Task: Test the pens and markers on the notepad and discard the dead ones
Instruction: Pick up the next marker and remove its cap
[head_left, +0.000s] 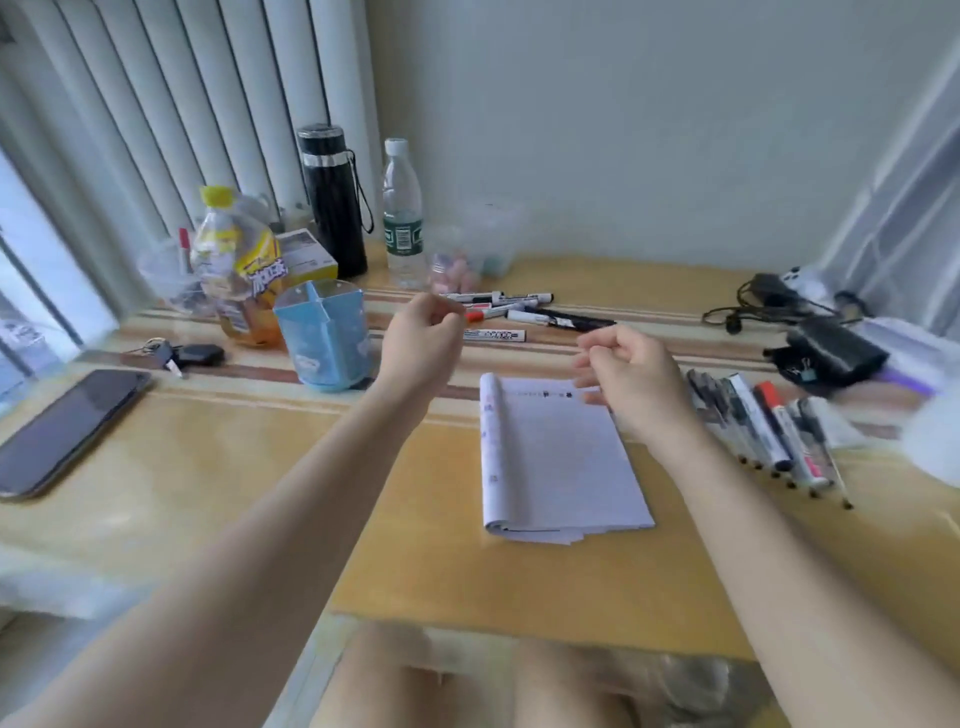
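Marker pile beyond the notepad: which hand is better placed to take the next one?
Left, probably. The left hand hovers right beside the marker pile, its curled fingers holding nothing visible; the right hand hangs over the far edge of the notepad, farther from the pile.

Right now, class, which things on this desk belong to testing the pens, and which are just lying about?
Job: notepad, markers behind it, pens on the right.
Lying about: phone, keys, black flask, water bottle, yellow-capped bottle, cable.
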